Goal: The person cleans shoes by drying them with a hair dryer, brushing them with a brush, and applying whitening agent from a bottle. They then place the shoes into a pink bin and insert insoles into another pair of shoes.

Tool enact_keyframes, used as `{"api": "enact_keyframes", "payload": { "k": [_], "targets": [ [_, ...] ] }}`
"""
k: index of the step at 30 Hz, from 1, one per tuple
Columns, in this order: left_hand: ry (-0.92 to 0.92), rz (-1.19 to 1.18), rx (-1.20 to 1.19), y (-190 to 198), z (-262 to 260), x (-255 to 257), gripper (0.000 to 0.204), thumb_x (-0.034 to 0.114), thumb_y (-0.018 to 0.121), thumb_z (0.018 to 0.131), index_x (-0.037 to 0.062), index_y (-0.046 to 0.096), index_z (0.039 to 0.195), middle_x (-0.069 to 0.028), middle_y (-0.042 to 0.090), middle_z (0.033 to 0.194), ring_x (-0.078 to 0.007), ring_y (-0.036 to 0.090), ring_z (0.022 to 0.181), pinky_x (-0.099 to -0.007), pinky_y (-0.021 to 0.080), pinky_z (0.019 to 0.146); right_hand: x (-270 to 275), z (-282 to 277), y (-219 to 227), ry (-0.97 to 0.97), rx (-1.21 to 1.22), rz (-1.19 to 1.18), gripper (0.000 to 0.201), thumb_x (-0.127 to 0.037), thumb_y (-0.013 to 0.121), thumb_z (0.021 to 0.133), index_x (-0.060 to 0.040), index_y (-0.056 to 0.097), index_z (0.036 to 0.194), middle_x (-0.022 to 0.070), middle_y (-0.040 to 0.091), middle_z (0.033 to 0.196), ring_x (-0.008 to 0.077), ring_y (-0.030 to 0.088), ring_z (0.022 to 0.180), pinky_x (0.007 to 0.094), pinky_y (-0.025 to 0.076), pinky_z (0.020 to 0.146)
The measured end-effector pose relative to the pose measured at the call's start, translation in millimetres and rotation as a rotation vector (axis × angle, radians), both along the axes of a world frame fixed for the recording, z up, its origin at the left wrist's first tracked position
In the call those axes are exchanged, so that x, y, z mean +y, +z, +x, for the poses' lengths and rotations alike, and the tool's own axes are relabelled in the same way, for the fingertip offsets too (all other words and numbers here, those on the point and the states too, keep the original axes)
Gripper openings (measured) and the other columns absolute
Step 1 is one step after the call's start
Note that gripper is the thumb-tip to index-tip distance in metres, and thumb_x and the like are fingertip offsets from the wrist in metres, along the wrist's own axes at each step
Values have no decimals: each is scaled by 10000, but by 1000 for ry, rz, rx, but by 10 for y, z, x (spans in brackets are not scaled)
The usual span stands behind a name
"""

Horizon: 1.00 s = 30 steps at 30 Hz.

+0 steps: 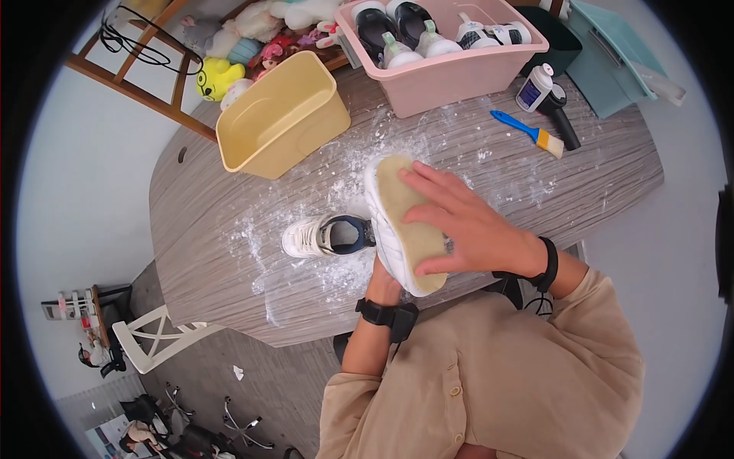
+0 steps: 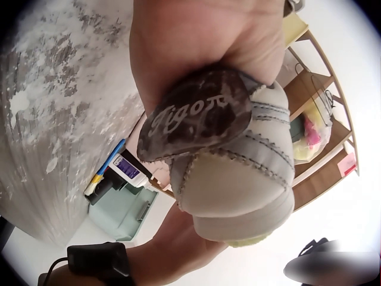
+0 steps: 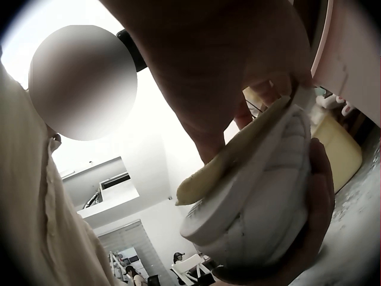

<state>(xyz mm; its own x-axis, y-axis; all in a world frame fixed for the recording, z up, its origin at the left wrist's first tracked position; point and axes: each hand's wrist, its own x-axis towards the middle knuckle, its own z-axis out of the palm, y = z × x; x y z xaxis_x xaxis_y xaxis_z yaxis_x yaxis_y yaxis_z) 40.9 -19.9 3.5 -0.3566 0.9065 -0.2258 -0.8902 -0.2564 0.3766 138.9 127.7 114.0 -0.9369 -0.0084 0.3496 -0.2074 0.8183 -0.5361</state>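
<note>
A white sneaker point(image 1: 394, 245) is tilted up with its underside facing me, over the table. My left hand point(image 1: 386, 281) grips it from below; its fingers point(image 3: 321, 190) curl round the upper in the right wrist view, and the dark lettered tongue point(image 2: 202, 113) sits against the palm side. A pale yellow layer point(image 1: 397, 191) covers the sole; I cannot tell whether it is a cloth or part of the shoe. My right hand point(image 1: 466, 229) presses on that layer with spread fingers. The other white sneaker point(image 1: 310, 237) stands upright on the table, close to the left of the raised one.
White powder is scattered on the wooden table point(image 1: 229, 283). A yellow bin point(image 1: 306, 126) and a pink bin point(image 1: 451, 88) holding several shoes stand at the back. To the right lie a blue-handled brush point(image 1: 527, 131), a white bottle point(image 1: 535, 88) and a black-handled tool point(image 1: 562, 122).
</note>
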Motion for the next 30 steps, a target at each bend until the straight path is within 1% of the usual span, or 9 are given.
{"api": "enact_keyframes", "payload": {
  "k": [5,8,14,20,23,26,27,29,30],
  "targets": [
    [-24,5,-20,-8,9,7,409,194,468,980,29,418,1351,-115,566,1260,-222,595,1106,-359,521,925,-12,17,-4,1,-48,122,803,-451,775,654,-213,477,1360,172,278,1496,386,240,1387,568,273,1061],
    [-33,3,-25,4,5,-5,405,186,468,979,28,418,1349,-115,566,1259,-222,595,1107,-359,521,925,-40,22,17,-6,-71,166,834,-544,739,666,-209,471,1382,177,270,1504,397,252,1380,547,281,1050],
    [-47,-3,-35,-5,24,4,398,169,467,977,27,419,1346,-116,566,1258,-222,594,1108,-358,521,926,-84,32,-18,-30,-48,184,848,-567,729,652,-204,478,1376,184,269,1499,402,263,1371,544,295,1043],
    [-45,-18,-31,2,6,2,391,153,465,976,25,420,1342,-117,566,1256,-221,594,1109,-357,521,926,-61,24,-66,-27,-25,129,822,-496,764,660,-193,484,1371,179,274,1498,412,258,1370,535,304,1045],
    [-28,-51,-9,-16,-26,23,387,145,465,975,25,420,1341,-117,567,1255,-221,593,1110,-357,521,926,11,16,-157,-36,-10,-19,778,-403,788,678,-188,490,1364,184,278,1496,412,270,1365,497,305,1067],
    [36,-113,70,-21,-57,74,384,137,464,974,24,421,1339,-117,567,1255,-221,593,1110,-356,521,926,88,32,-206,-140,-61,-205,626,-366,752,740,-174,541,1297,189,308,1474,407,299,1353,453,306,1087],
    [81,-150,135,12,-65,85,383,134,464,974,24,421,1338,-117,567,1255,-221,593,1111,-356,521,926,112,34,-220,-176,-98,-307,583,-330,748,746,-161,554,1269,183,319,1469,388,335,1333,441,335,1068],
    [174,-205,317,128,-45,109,356,18,446,936,22,439,1292,-120,579,1227,-200,602,1078,-338,518,916,163,48,-257,-253,-169,-512,498,-258,740,758,-134,581,1213,170,340,1458,350,407,1293,417,391,1029],
    [220,-231,408,171,-35,123,357,-39,437,917,20,448,1269,-121,585,1213,-190,607,1061,-330,517,911,207,62,-285,-271,-163,-564,468,-222,730,759,-121,586,1193,160,357,1444,325,434,1267,396,415,1000]
  ]
}}
